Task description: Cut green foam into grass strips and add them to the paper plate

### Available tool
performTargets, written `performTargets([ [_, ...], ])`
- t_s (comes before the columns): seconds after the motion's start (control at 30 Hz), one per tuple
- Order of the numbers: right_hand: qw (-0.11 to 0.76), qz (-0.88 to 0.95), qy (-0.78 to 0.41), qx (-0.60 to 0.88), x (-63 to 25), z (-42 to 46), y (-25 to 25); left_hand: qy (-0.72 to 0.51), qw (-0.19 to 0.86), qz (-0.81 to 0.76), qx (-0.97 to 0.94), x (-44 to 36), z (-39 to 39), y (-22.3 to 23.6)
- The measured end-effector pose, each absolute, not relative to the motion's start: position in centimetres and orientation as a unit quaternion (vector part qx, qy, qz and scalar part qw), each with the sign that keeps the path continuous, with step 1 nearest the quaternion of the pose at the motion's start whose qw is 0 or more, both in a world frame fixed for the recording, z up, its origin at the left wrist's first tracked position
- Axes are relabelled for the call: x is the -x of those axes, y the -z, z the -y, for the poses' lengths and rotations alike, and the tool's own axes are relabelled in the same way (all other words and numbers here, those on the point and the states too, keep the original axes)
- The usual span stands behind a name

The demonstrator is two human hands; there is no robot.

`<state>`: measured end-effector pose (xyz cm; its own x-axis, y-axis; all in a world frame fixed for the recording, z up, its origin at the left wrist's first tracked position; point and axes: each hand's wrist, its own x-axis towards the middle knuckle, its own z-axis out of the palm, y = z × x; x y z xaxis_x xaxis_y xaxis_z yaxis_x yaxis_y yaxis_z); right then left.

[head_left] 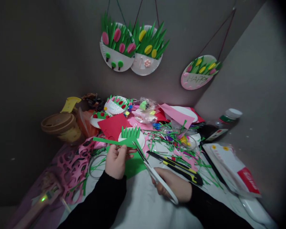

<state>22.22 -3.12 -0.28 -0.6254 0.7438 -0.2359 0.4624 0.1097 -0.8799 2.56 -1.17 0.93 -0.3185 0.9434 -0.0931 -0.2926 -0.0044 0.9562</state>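
Note:
Pinched between the thumb and fingers of my left hand is a strip of green paper, held out level above the table. My right hand is wrapped round a pair of scissors with white handles. Their blades reach up and left, with the tips at the right end of the strip. Just behind the strip lies a white paper plate with green paper grass on it. Beneath my hands a green sheet rests on the table.
Black-and-yellow utility knives lie right of the scissors, among green paper scraps. Pink cut-out paper and a glue gun are at left, near a brown-lidded cup. A bottle stands at right. Decorated plates hang on the wall.

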Motion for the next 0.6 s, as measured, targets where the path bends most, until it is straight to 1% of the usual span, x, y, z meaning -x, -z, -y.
performTargets([
  [0.2, 0.131, 0.724, -0.544, 0.402, -22.18, 3.06, 0.25, -0.613, 0.481, -0.529, -0.337, -2.54, 1.31, -1.86],
  [0.43, 0.138, 0.713, -0.562, 0.397, -22.11, 3.07, 0.17, -0.609, 0.477, -0.531, -0.346, -2.37, 1.28, -1.72],
  [0.6, 0.138, 0.718, -0.550, 0.404, -22.04, 3.03, 0.11, -0.603, 0.485, -0.531, -0.344, -2.07, 1.13, -1.68],
])
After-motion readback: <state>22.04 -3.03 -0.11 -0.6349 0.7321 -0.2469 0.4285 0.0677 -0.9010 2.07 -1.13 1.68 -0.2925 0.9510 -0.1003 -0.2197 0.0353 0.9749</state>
